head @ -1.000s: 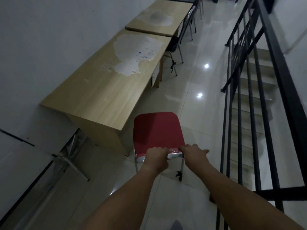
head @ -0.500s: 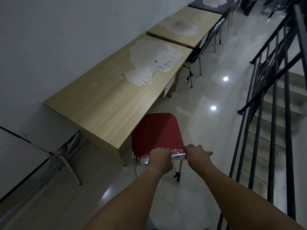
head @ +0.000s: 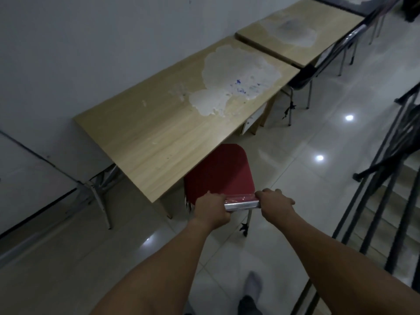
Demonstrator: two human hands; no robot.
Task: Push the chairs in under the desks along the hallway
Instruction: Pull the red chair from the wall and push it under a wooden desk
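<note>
Gripping the chrome top rail of the red chair (head: 219, 173), the left hand (head: 211, 210) and right hand (head: 276, 203) have their fingers curled tight around it. Compared with half a second ago, the chair has slid further in: its seat's left part now lies under the near front corner of the wooden table (head: 172, 123), where before it stood just beside that edge. A socked foot (head: 253, 287) now shows on the tiled floor (head: 306, 137).
</note>
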